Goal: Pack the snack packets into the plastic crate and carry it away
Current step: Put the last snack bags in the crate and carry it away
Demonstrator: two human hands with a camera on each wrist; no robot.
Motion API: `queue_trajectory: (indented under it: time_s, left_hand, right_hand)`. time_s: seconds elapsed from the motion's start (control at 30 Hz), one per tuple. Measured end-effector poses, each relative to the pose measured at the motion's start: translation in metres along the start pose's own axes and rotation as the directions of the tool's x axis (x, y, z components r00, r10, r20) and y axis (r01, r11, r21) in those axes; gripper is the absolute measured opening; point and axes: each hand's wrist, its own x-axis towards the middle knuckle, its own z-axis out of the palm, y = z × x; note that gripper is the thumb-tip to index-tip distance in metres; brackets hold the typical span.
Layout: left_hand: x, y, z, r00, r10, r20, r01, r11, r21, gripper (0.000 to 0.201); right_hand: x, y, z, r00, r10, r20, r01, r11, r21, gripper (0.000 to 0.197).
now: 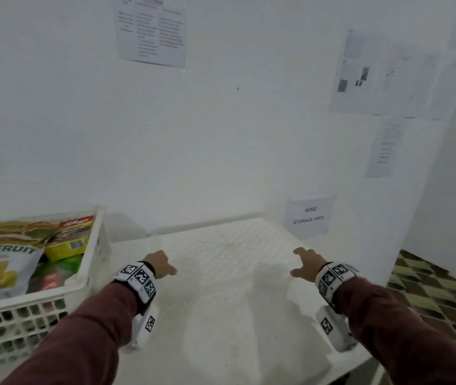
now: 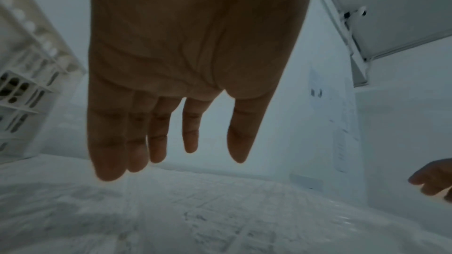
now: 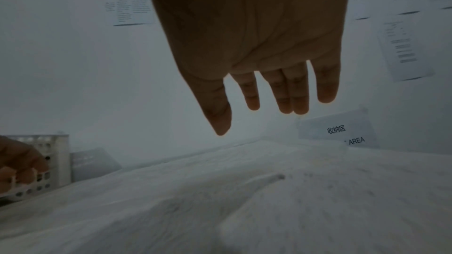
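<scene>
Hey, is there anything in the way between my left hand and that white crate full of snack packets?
Nothing visible. The left hand hangs open over the bare white shelf, and the plastic crate of snack packets sits just to its left. No object shows in the gap between them.

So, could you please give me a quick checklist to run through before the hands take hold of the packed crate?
1. Left hand free: ok, fingers straight, holding nothing.
2. Right hand free: ok, fingers straight, holding nothing.
3. Snack packets inside the plastic crate: ok for those in view; the crate's left part is cut off by the picture's edge.
4. Hands at the crate: not ok, both hover over the white surface to its right.
5. Loose packets left outside: none on the visible surface; beyond the frame, cannot tell.
6. Destination: cannot tell; a STORAGE AREA sign hangs on the wall.
</scene>
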Motion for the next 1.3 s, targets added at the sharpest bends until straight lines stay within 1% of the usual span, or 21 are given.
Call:
queue_trajectory:
  time_s: [0.1,0.37,0.47,0.57,0.63,0.67,0.7,0.73,0.83,0.87,0.9,0.93,0.97,1.0,1.03,1.07,1.13,1.17,1.23,1.27,1.3]
  left_hand:
    - [0.029,0.006,0.000,0.994,-0.105,0.001,0.105,0.994,0.011,0.067]
    - [0.081,0.012,0.001,0.982,-0.185,0.026,0.185,0.983,-0.004,0.049]
    - [0.090,0.011,0.006,0.982,-0.186,0.027,0.185,0.982,0.031,0.047]
    - [0.108,0.002,0.017,0.971,-0.229,0.069,0.214,0.962,0.171,0.027]
    - [0.118,-0.006,0.023,0.971,-0.237,0.045,0.222,0.951,0.215,0.016]
    - [0.112,-0.008,0.022,0.971,-0.240,0.019,0.234,0.958,0.164,0.022]
    - [0.098,0.001,0.019,0.972,-0.234,0.003,0.232,0.966,0.113,0.037]
    - [0.090,0.008,0.017,0.969,-0.246,0.027,0.245,0.969,0.034,0.044]
    - [0.071,0.021,0.015,0.957,-0.268,0.111,0.279,0.954,-0.108,0.038]
    - [0.064,0.025,0.015,0.953,-0.279,0.119,0.298,0.932,-0.205,0.029]
    - [0.057,0.029,0.014,0.950,-0.281,0.139,0.311,0.894,-0.324,0.030]
    - [0.053,0.030,0.013,0.953,-0.286,0.101,0.299,0.831,-0.469,0.037]
    - [0.049,0.032,0.013,0.948,-0.310,0.071,0.295,0.773,-0.561,0.036]
    - [0.037,0.038,0.010,0.943,-0.328,0.059,0.282,0.691,-0.665,0.016]
    - [0.035,0.039,0.007,0.934,-0.353,0.059,0.276,0.605,-0.747,0.022]
    - [0.031,0.038,0.004,0.935,-0.356,0.001,0.219,0.573,-0.790,0.035]
    - [0.023,0.041,-0.004,0.919,-0.327,-0.222,0.044,0.643,-0.765,0.034]
    - [0.019,0.041,-0.007,0.883,-0.348,-0.315,0.017,0.694,-0.719,0.029]
    - [0.002,0.041,-0.012,0.821,-0.394,-0.412,-0.031,0.691,-0.722,0.007]
    - [-0.011,0.040,-0.015,0.795,-0.420,-0.437,-0.073,0.650,-0.757,0.018]
    - [-0.022,0.037,-0.017,0.769,-0.424,-0.479,-0.079,0.679,-0.730,0.029]
  right_hand:
    - [0.038,0.006,-0.004,0.999,0.037,-0.021,-0.038,0.998,-0.052,0.069]
    - [0.118,0.046,-0.018,0.985,0.166,0.054,-0.162,0.984,-0.076,0.072]
    - [0.134,0.055,-0.015,0.987,0.130,0.090,-0.124,0.989,-0.076,0.070]
    - [0.147,0.057,-0.008,0.991,0.059,0.122,-0.044,0.991,-0.123,0.067]
    - [0.154,0.057,-0.007,0.995,0.019,0.102,-0.002,0.987,-0.160,0.063]
    - [0.156,0.058,-0.007,0.996,0.006,0.091,0.010,0.984,-0.176,0.062]
    - [0.158,0.060,-0.009,0.997,-0.015,0.078,0.030,0.980,-0.198,0.061]
    - [0.160,0.062,-0.011,0.997,-0.029,0.072,0.044,0.975,-0.217,0.059]
    - [0.164,0.072,-0.021,0.997,-0.059,0.051,0.070,0.968,-0.242,0.047]
    - [0.165,0.076,-0.025,0.997,-0.050,0.051,0.060,0.975,-0.216,0.045]
    - [0.166,0.079,-0.030,0.998,-0.038,0.059,0.048,0.982,-0.185,0.047]
    - [0.168,0.082,-0.034,0.997,-0.029,0.075,0.040,0.988,-0.151,0.049]
    - [0.169,0.084,-0.037,0.996,-0.024,0.083,0.034,0.991,-0.130,0.051]
    - [0.169,0.086,-0.039,0.996,-0.030,0.084,0.040,0.992,-0.116,0.053]
    - [0.170,0.087,-0.040,0.996,-0.042,0.083,0.050,0.994,-0.096,0.055]
    - [0.170,0.088,-0.040,0.994,-0.056,0.097,0.063,0.995,-0.074,0.055]
    - [0.170,0.085,-0.041,0.984,-0.086,0.157,0.093,0.995,-0.032,0.040]
    - [0.169,0.084,-0.041,0.976,-0.116,0.184,0.116,0.993,0.010,0.029]
    - [0.169,0.077,-0.041,0.966,-0.156,0.204,0.130,0.982,0.138,0.027]
    - [0.165,0.072,-0.043,0.963,-0.166,0.211,0.118,0.968,0.221,0.035]
    - [0.161,0.066,-0.044,0.958,-0.178,0.223,0.109,0.951,0.291,0.040]
